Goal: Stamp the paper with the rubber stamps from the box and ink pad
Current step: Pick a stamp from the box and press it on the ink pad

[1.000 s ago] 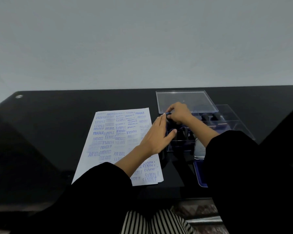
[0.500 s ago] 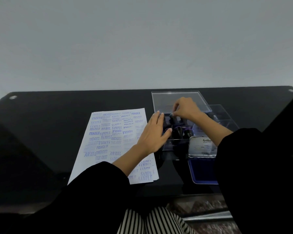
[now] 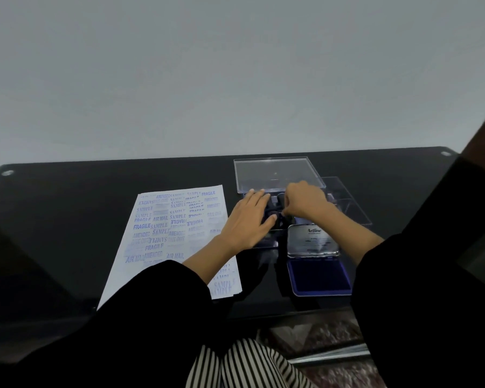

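I am sitting at a black worktop (image 3: 67,208), and both my hands are reaching into the clear box (image 3: 345,203) where the dark rubber stamps (image 3: 273,212) are sitting. My left hand (image 3: 248,219) is lying flat and open on the left part of the box, with the fingers stretched out and the thumb tip near a stamp. It is not holding anything. My right hand (image 3: 305,203) is curling down over the stamps in the middle of the box. Its fingers are bending together, but they are hiding what is under them, so I cannot tell if it is gripping a stamp. The clear lid (image 3: 275,172) is lying just behind the box. The paper (image 3: 168,236) is lying to the left of the box, and it is already full of blue words like SAMPLE, FRAGILE and AIR MAIL. The ink pad (image 3: 319,277) is sitting open, close to me, just in front of the box, with its shiny cover (image 3: 312,240) standing up.
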